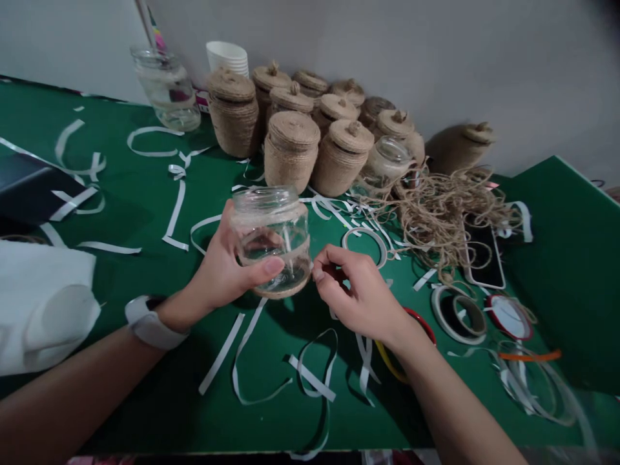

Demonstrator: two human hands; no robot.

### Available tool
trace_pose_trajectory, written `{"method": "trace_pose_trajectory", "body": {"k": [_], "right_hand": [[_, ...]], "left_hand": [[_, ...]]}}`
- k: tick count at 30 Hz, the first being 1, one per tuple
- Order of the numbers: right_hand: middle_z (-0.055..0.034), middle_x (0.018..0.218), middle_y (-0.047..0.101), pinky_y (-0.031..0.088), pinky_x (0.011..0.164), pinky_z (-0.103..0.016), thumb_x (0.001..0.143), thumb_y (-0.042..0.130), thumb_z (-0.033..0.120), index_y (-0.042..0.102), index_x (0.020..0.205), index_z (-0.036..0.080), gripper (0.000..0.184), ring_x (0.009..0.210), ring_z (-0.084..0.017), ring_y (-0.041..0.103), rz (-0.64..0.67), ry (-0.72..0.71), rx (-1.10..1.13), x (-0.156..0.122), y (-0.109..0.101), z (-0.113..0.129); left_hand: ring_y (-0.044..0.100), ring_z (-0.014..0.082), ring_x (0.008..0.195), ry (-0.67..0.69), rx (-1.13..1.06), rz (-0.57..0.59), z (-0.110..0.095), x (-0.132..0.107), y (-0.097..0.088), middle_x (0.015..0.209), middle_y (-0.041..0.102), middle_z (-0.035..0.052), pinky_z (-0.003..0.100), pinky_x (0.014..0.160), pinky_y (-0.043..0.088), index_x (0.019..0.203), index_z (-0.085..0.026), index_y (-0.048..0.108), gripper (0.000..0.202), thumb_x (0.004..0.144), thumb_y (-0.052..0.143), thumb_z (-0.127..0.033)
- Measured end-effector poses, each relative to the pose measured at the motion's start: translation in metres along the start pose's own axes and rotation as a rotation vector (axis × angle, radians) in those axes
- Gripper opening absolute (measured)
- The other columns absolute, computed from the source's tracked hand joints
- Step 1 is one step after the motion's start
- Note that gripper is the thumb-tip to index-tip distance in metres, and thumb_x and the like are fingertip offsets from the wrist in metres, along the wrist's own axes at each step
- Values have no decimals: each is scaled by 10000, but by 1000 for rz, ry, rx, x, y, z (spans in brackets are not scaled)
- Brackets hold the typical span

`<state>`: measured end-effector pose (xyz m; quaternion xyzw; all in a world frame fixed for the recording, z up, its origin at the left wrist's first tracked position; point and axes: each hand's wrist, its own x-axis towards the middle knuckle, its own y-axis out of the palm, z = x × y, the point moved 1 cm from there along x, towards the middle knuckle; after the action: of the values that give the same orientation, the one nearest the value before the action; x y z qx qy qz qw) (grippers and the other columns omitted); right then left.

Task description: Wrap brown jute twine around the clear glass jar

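A clear glass jar [295, 236] is held upright above the table by my left hand [217, 268], thumb across its front and fingers behind it. Bands of double-sided tape circle the jar near its neck and middle, and a brown rim runs round its base. Close to the jar's right side, my right hand [361, 294] is closed in a pinch, thumb against forefinger. A tiny pale bit shows at its fingertips, too small to name. White strips of tape backing [223, 352] lie below the jar.
Several twine-wrapped jars with lids [292, 152] stand along the wall. A tangled heap of jute twine [436, 203] partly covers a phone [484, 252]. Tape rolls [458, 313] and scissors [392, 361] lie at right. Another glass jar [167, 87] stands back left on the green table [159, 394].
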<state>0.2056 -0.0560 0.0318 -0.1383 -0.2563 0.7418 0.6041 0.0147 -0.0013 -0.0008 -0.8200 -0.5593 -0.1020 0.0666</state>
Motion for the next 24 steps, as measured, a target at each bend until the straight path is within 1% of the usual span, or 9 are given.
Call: {"method": "trace_pose_trajectory", "body": {"k": [6, 9, 12, 15, 20, 22, 24], "right_hand": [[57, 535, 446, 299, 465, -207, 841, 483, 265, 506, 664, 187, 195, 493, -67, 390, 3, 25, -41, 0, 0, -3], [62, 526, 434, 292, 464, -206, 835, 489, 261, 500, 655, 188, 194, 483, -63, 376, -4, 20, -44, 1, 1, -4], [59, 532, 453, 296, 464, -205, 829, 493, 256, 506, 664, 188, 180, 483, -64, 384, 5, 11, -34, 2, 1, -5], [57, 532, 458, 295, 465, -207, 831, 492, 256, 510, 668, 188, 178, 482, -66, 385, 9, 5, -32, 2, 1, -6], [62, 528, 445, 303, 483, -209, 789, 516, 245, 521, 652, 188, 148, 487, -65, 385, -27, -10, -46, 2, 2, -7], [63, 523, 436, 309, 493, -211, 768, 527, 231, 528, 645, 190, 130, 489, -66, 382, -57, -10, -52, 3, 2, -5], [62, 515, 417, 306, 497, -215, 756, 528, 221, 529, 628, 192, 131, 488, -69, 373, -107, -7, -66, 3, 2, -2]], "left_hand": [[661, 242, 854, -22, -2, 8, 5, 0, -1, 903, 690, 38, 392, 819, 520, 1077, -200, 534, 522, 693, 796, -437], [661, 239, 849, -16, 14, 11, 4, 0, -1, 905, 686, 38, 396, 822, 516, 1069, -200, 532, 522, 687, 800, -437], [659, 237, 875, -3, 4, 14, 4, 0, -1, 938, 684, 41, 397, 840, 513, 1079, -206, 527, 514, 697, 799, -417], [662, 235, 864, -6, -3, 30, 5, 1, -1, 920, 682, 39, 391, 830, 516, 1086, -205, 520, 521, 700, 800, -412], [666, 232, 864, 12, -45, -3, 6, 1, -1, 921, 673, 36, 366, 801, 521, 1119, -204, 497, 600, 661, 832, -402], [668, 229, 844, 2, -64, 2, 5, 1, -1, 898, 670, 31, 364, 786, 531, 1098, -201, 516, 570, 670, 827, -412], [669, 225, 827, -18, -98, 36, 3, 2, -1, 894, 669, 39, 368, 775, 544, 1032, -187, 560, 485, 699, 801, -444]]}}
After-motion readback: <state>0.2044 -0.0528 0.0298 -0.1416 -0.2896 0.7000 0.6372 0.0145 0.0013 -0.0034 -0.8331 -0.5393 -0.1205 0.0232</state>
